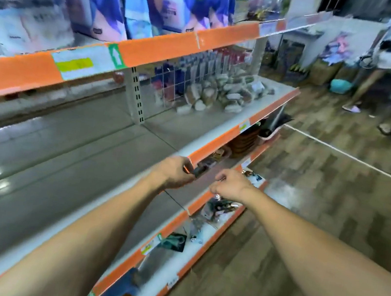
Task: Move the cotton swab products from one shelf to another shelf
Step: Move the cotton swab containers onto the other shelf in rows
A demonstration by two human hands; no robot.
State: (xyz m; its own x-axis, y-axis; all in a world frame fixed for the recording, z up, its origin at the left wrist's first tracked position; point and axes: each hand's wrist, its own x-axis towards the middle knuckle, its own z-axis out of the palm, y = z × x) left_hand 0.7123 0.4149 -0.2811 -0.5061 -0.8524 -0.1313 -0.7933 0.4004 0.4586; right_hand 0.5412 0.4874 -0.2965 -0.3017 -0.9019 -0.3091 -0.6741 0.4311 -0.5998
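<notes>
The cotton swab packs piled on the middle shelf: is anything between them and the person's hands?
Nothing visible. The left hand and right hand are at the front edge of the middle shelf; its bare surface runs from there to the pile of packs. Blur could hide small things.

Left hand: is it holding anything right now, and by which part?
The left hand pinches a small dark item by its near end, at the middle shelf's front edge. Blur hides what the item is.
</notes>
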